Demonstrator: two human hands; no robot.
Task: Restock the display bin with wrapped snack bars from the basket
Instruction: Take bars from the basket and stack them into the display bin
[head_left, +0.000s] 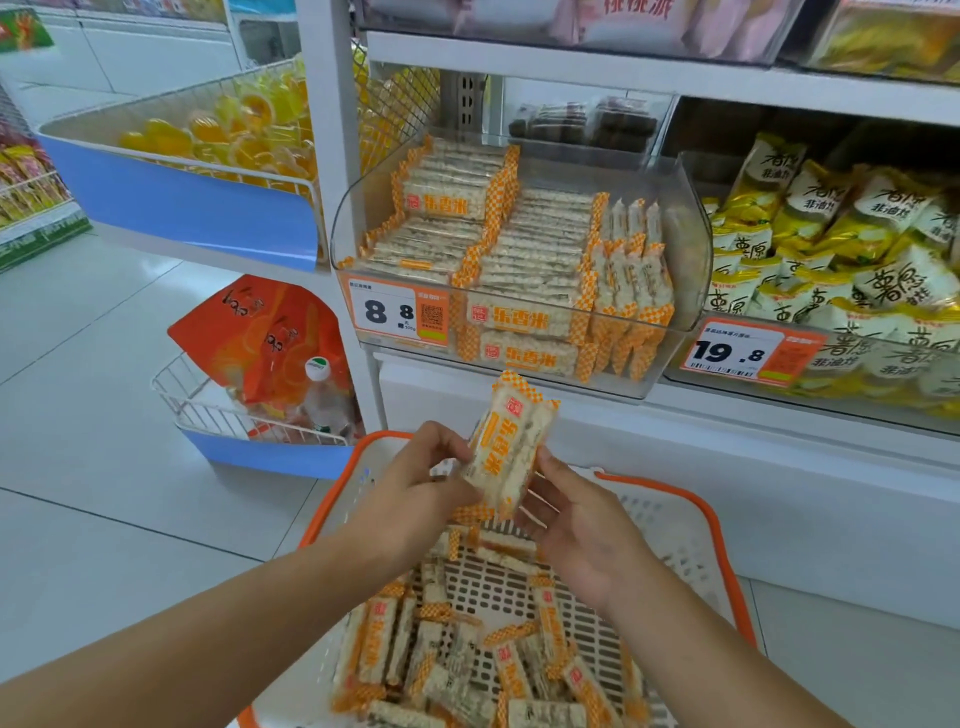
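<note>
Both hands clamped: left hand (415, 475) and right hand (574, 512) pinch bars (511, 447) | display bin (693, 249) above | square ends, slot into right-hand gap.

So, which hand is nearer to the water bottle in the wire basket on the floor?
Left. The left hand is above the orange basket's left rim, on the side toward the water bottle. The right hand is farther away, beyond the held snack bars.
</note>
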